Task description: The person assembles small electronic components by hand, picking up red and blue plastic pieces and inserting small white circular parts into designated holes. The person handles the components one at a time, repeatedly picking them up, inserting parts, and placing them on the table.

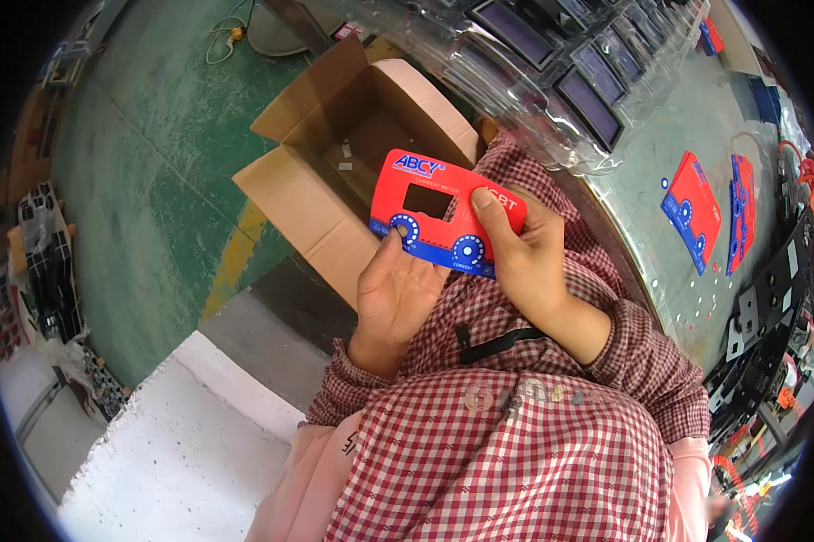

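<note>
A red and blue printed panel label point(436, 233) with a dark rectangular window and two round dial scales is held up over my lap. My right hand point(529, 262) grips its right end, thumb on the front face and the other fingers behind. At the lower left edge my left hand point(396, 294) holds it too, thumb tip on the left dial and fingers underneath. Just beyond the label stands an open cardboard box point(303, 208) with a few small pale scraps on its bottom.
On the grey-green table point(628, 248) at right lie more red and blue labels point(693, 215) and small white bits. Clear plastic packaging with dark-framed display windows point(590, 110) fills the table's far end. Dark panels point(768, 298) line the right side. A white foam block point(186, 438) is at lower left.
</note>
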### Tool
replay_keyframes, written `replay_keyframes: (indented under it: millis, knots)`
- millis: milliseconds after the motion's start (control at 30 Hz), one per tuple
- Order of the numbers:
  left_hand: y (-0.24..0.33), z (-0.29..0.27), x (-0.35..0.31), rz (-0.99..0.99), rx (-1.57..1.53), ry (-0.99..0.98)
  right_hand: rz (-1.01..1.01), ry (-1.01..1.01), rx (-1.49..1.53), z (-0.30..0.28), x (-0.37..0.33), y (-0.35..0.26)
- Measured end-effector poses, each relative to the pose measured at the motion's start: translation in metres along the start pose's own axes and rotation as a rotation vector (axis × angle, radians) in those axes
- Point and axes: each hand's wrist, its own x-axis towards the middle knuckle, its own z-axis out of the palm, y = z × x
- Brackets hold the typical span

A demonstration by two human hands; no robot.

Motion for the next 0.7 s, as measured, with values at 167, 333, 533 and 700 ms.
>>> replay_keyframes:
  millis: [167, 333, 533, 700]
  knots:
    - [0.001, -0.011, 0.006, -0.004, -0.116, -0.160, -0.082, -0.033, -0.061, 0.001, 0.001, -0.002]
    - [0.004, 0.006, 0.009, 0.131, 0.291, 0.096, -0.078, -0.012, -0.050, -0.001, 0.005, -0.001]
    - [0.020, -0.013, 0.007, 0.109, 0.345, -0.036, -0.018, 0.026, 0.017, 0.001, 0.013, 0.006]
    - [-0.008, 0.006, 0.006, 0.031, 0.325, 0.014, 0.022, -0.014, 0.147, 0.015, 0.016, 0.003]
